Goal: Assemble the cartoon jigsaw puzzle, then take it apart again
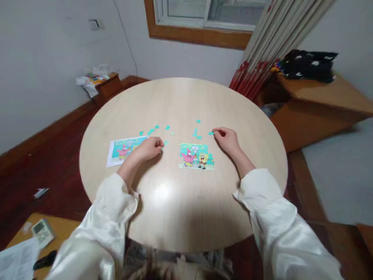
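Both forearms, in shiny white fabric sleeves, reach forward over the round, pale wood-grain table [186, 217]. The bare left hand [149, 148] angles inward, its fingers curled toward the thumb near a small turquoise puzzle piece [166, 143]; whether it grips anything I cannot tell. It partly overlaps the white-bordered, printed cartoon sheet [120, 150]. The bare right hand [226, 139] bends leftward, thumb and forefinger nearly together beside another turquoise piece [211, 133]; its hold is unclear. Between the hands, slightly nearer the body, lies the rectangular, multicoloured cartoon puzzle [192, 156].
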Demonstrator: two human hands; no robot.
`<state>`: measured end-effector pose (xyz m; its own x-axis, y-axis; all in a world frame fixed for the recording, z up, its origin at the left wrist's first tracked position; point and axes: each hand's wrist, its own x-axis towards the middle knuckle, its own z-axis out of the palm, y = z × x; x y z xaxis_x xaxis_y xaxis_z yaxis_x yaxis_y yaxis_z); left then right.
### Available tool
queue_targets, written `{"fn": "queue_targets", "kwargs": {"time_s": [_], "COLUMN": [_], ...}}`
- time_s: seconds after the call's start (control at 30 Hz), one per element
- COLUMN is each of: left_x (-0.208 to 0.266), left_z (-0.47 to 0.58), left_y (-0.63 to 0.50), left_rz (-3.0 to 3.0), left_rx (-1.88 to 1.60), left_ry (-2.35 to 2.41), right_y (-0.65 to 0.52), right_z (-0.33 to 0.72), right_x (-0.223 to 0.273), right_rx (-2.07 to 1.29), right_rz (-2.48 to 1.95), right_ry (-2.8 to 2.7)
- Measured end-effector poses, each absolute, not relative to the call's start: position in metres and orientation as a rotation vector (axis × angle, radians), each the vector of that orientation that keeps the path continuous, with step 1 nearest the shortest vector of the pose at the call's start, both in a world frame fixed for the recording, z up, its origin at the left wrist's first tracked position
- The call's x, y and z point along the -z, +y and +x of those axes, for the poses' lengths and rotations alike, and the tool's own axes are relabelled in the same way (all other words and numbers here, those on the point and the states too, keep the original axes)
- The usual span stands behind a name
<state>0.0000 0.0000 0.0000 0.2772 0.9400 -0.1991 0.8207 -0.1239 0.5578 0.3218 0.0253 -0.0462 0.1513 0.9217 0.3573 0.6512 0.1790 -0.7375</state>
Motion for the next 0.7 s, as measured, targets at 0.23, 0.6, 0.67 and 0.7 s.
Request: {"fn": "queue_targets", "kwargs": {"time_s": [0.23, 0.6, 0.67, 0.7], "left_x": [-0.0005, 0.0032, 0.0041, 0.0048], "left_z": [-0.0065, -0.009, -0.0095, -0.0099], "left_y": [0.0021, 0.0062, 0.0075, 0.0081], "left_rz": [1.96, 1.95, 1.948, 1.948], "left_rx": [-0.262, -0.379, -0.423, -0.445], "left_ry": [1.646, 1.764, 1.77, 1.772], "right_y": [0.0252, 0.0266, 0.0266, 0.0267], "right_z": [0.3231, 0.3243, 0.3241, 0.324], "right_x": [0.0473, 0.0498, 0.0499, 0.05], "right_rx": [-0.421, -0.421, -0.422, -0.423], "right_rz": [-1.574, -1.583, -1.579, -1.579], "right_ry": [-1.57, -1.561, -1.555, -1.551]}}
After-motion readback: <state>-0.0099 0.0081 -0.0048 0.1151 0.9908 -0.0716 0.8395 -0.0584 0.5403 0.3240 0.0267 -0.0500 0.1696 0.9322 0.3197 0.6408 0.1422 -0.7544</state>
